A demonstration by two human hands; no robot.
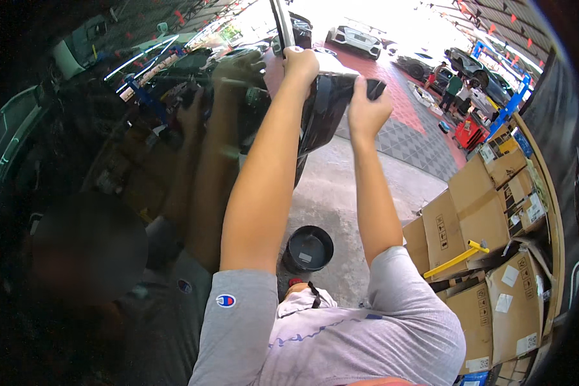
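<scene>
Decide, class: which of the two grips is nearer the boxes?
The right grip, thumb up at the black part's outer corner. It is on the boxes' side; the left grip is farther from them.

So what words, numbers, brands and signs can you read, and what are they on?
Shirt front: slanted purplish writing, partly creased; I don't copy out words or brands.
Left sleeve: small red, white and blue badge; brand not named.
Cardboard boxes: dark printed symbols, too small to make out.
White labels on the boxes: too small to read.
Pale sticker in the black bucket: too small to read.
</scene>
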